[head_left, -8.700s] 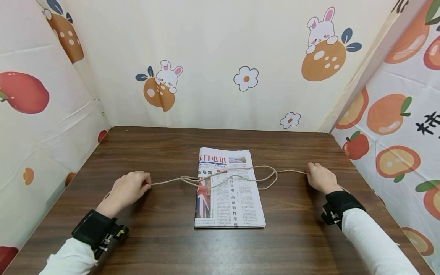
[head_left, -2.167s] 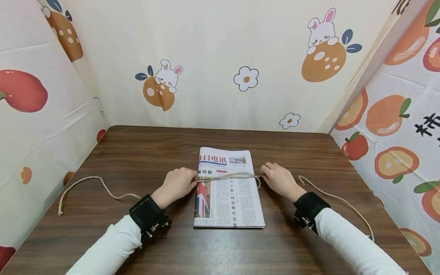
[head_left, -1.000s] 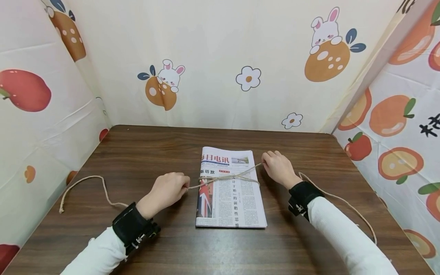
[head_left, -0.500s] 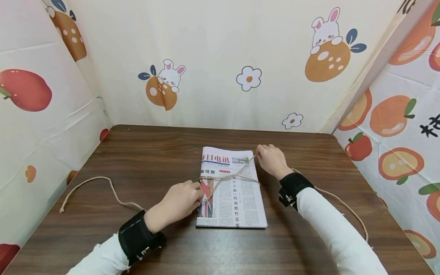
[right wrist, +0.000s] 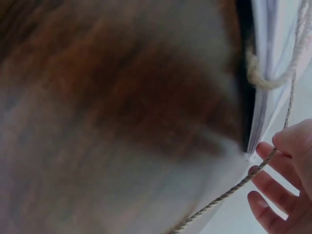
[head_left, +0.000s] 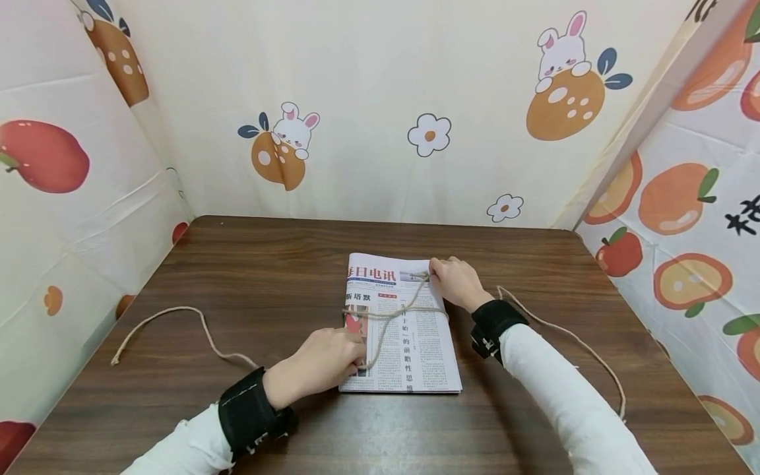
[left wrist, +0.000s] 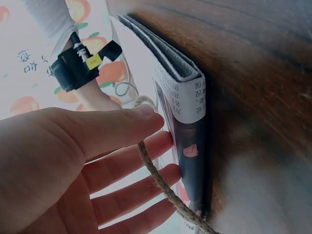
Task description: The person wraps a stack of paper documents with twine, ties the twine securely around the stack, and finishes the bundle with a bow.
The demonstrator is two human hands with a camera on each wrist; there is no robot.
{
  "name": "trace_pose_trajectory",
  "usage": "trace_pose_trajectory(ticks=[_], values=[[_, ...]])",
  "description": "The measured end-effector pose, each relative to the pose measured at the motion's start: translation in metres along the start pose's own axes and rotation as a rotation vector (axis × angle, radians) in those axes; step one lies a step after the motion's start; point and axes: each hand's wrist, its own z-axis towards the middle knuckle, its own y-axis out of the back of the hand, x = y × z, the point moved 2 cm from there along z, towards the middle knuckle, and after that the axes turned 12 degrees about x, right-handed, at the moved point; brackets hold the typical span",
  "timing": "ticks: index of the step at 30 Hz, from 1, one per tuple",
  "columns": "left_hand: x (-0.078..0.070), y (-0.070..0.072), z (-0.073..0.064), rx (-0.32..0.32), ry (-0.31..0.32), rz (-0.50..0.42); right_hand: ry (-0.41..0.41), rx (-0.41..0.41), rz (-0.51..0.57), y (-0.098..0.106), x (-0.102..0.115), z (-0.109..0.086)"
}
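Observation:
A folded newspaper [head_left: 427, 349] lies mid-table with twine [head_left: 399, 313] around it, the strands crossing on its front page. My left hand [head_left: 329, 356] is over the paper's lower left edge and pinches one twine strand between thumb and index finger; in the left wrist view the other fingers spread beside the paper's folded edge [left wrist: 187, 97]. At the upper right edge my right hand [head_left: 457, 282] pinches the other strand, and the right wrist view shows that twine [right wrist: 229, 191] running past the thumb. The twine's underside pass is hidden beneath the newspaper.
One loose twine tail [head_left: 204, 323] curves over the left of the wooden table [head_left: 267, 257]; the other tail [head_left: 570, 333] lies to the right behind the right forearm. Fruit-and-rabbit printed curtains [head_left: 362, 158] enclose the table's back and sides.
Both hands have moved inward from wide apart. Over the last second the left hand came right and nearer the front, the right hand leftward, turning the crossed strands from sideways to diagonal.

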Motion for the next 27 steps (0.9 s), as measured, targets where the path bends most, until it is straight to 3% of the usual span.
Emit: trace_pose_trajectory(ticks=[5,13,19,27], values=[[0.007,-0.001,-0.001,-0.001,0.026,-0.008,-0.005,0.016,-0.001,-0.003,-0.002,-0.004],[0.034,-0.005,0.001,-0.009,0.112,-0.033,-0.001,-0.029,0.056,-0.005,-0.013,-0.014],[0.053,-0.004,0.006,0.027,0.184,-0.102,0.0,-0.044,0.07,-0.006,-0.019,-0.021],[0.072,-0.005,0.013,0.071,0.241,-0.171,0.08,-0.092,-0.02,-0.007,-0.021,-0.031]])
